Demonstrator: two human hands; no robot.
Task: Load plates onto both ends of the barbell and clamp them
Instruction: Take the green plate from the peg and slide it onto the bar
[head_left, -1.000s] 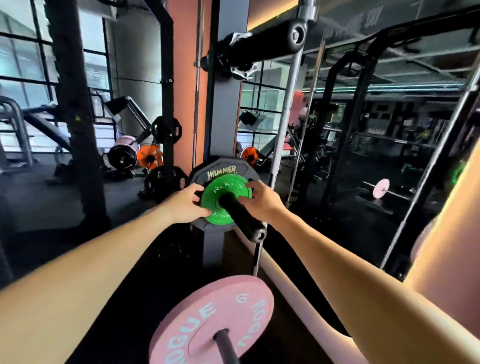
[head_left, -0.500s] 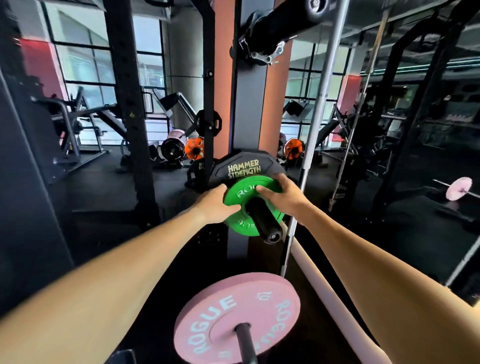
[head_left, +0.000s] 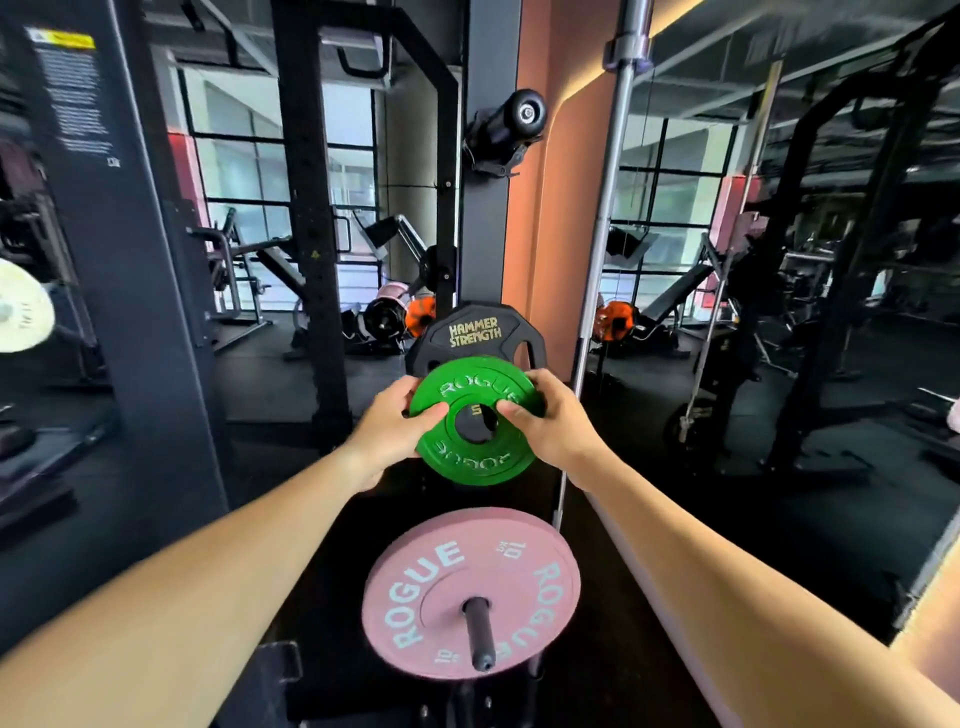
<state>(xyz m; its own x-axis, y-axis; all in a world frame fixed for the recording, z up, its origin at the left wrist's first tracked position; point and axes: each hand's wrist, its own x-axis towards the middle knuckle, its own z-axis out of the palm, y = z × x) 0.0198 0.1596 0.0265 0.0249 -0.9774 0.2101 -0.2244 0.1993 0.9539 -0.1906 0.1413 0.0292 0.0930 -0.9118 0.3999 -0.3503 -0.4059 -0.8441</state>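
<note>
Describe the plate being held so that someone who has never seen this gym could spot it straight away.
Find the dark upright post in the middle, next to the orange wall. In front of its black Hammer Strength plate, the left hand and right hand hold a small green plate by its rim. It alone is green and off any peg; the pink plate below is bigger and sits on a peg.

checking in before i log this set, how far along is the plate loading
Early. Done: the green plate looks free of its storage peg, its centre hole empty, in front of the black Hammer Strength plate. In hand: left hand and right hand grip its edges. Left: no barbell end or clamp is identifiable here; the pink plate sits on a peg below.
</note>
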